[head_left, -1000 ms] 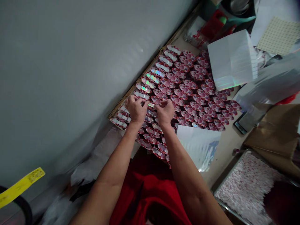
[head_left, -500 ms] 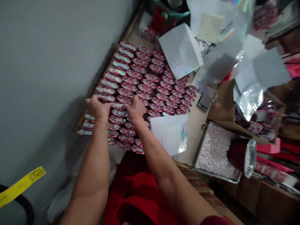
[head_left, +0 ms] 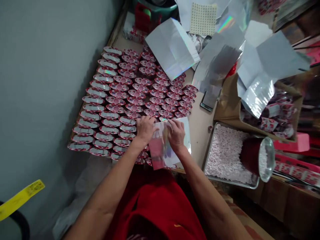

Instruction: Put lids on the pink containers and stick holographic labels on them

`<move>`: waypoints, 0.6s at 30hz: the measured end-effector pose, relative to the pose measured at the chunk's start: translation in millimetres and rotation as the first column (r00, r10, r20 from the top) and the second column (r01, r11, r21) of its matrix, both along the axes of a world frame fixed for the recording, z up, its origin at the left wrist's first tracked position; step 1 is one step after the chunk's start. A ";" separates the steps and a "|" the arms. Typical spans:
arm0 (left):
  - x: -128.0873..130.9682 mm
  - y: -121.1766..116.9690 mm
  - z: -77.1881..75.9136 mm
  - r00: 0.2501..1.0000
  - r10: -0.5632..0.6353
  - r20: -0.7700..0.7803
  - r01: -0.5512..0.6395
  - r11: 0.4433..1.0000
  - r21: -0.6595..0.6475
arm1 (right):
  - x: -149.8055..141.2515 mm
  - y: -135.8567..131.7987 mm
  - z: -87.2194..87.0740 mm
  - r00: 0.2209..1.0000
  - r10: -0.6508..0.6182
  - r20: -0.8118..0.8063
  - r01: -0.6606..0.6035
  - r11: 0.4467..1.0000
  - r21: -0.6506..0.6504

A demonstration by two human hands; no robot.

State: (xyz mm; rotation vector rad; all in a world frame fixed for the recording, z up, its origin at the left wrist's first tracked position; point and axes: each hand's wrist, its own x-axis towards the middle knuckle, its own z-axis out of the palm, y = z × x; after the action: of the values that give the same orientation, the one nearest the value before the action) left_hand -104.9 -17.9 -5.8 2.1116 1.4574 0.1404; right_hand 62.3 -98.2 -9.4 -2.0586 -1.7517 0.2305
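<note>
Many oval-topped red and pink packs stand in slanting rows on the table, the ones nearest the wall showing pale strips. Near the table's front edge, a shiny sheet lies between and below my hands, covering some of the packs. My left hand has its fingers bent at the sheet's upper left corner; my right hand curls over its upper edge. I can't tell whether either one is pinching it. A large silver sheet hides the packs at the far side, beside a yellowish dotted sheet. To the right, a metal tray holds pinkish-white bits, with a dark red cup tipped on its side in it, pale bits inside its mouth. Behind that, a cardboard box holds small wrapped packets, partly covered by silvery sheets.
</note>
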 end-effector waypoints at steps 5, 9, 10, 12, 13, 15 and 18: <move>5.4 3.8 -7.3 0.988 0.058 0.141 -0.049 0.997 -0.064 | 2.4 11.0 -18.6 0.977 0.201 0.076 -0.190 0.973 -0.129; 11.3 1.8 -9.0 0.941 0.254 0.225 -0.218 0.960 -0.175 | 4.2 1.8 -21.9 0.966 0.254 0.057 -0.239 0.951 -0.196; 12.4 0.5 -9.4 0.925 0.301 0.231 -0.256 0.945 -0.205 | 5.3 -2.8 -21.1 0.961 0.273 0.045 -0.259 0.944 -0.202; 12.8 -2.4 -9.2 0.896 0.373 0.239 -0.314 0.916 -0.251 | 7.7 -12.7 -16.9 0.950 0.310 0.020 -0.300 0.932 -0.205; 12.4 -4.0 -8.4 0.886 0.398 0.240 -0.336 0.905 -0.262 | 9.1 -17.6 -13.5 0.946 0.324 0.008 -0.316 0.927 -0.203; 11.1 -7.4 -5.6 0.873 0.428 0.233 -0.370 0.894 -0.255 | 12.1 -26.5 -3.6 0.943 0.333 -0.020 -0.331 0.924 -0.191; 11.4 -13.0 -0.7 0.877 0.432 0.209 -0.394 0.897 -0.201 | 17.3 -38.4 19.7 0.958 0.285 -0.038 -0.287 0.940 -0.184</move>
State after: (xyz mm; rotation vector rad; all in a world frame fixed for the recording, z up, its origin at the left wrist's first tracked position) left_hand -93.4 -30.9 -6.5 1.5684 1.6849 0.4268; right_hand 79.7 -136.6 10.3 -1.9113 -2.0916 0.5114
